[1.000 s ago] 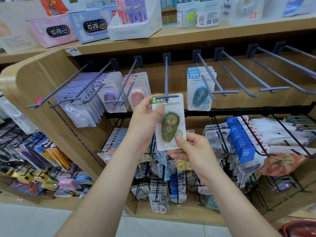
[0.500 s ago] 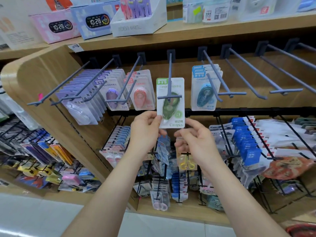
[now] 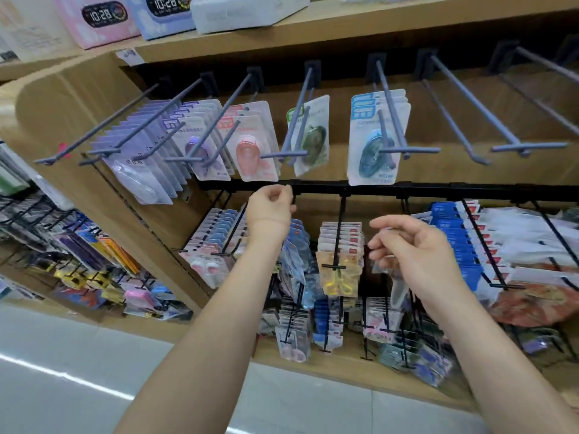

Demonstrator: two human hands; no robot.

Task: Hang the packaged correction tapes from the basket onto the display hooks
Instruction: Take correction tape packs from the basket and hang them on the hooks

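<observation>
The green correction tape pack (image 3: pixel 317 137) hangs on a grey hook (image 3: pixel 297 115) in the upper middle of the frame, pushed well back on the rod and turned a little sideways, so its card shows at an angle. To its left hang a short row of pink packs (image 3: pixel 253 148) and longer rows of purple packs (image 3: pixel 194 142); to its right, a few blue packs (image 3: pixel 374 145) hang on the next hook, and further right the bare hooks (image 3: pixel 476 104) reach toward the upper right corner. Both hands sit below this row, apart from the green pack. The left hand (image 3: pixel 271 208) is just under the black rail (image 3: pixel 423 188), near the centre, its fingers loosely curled with nothing in them. The right hand (image 3: pixel 416 245) is lower and to the right, fingers relaxed and slightly bent, also gripping nothing (it only overlaps the goods behind it). Between the hands hang scissors packs (image 3: pixel 340 261) on black pegs. Clock boxes (image 3: pixel 103 18) stand on the wooden shelf (image 3: pixel 360 29) along the top.
</observation>
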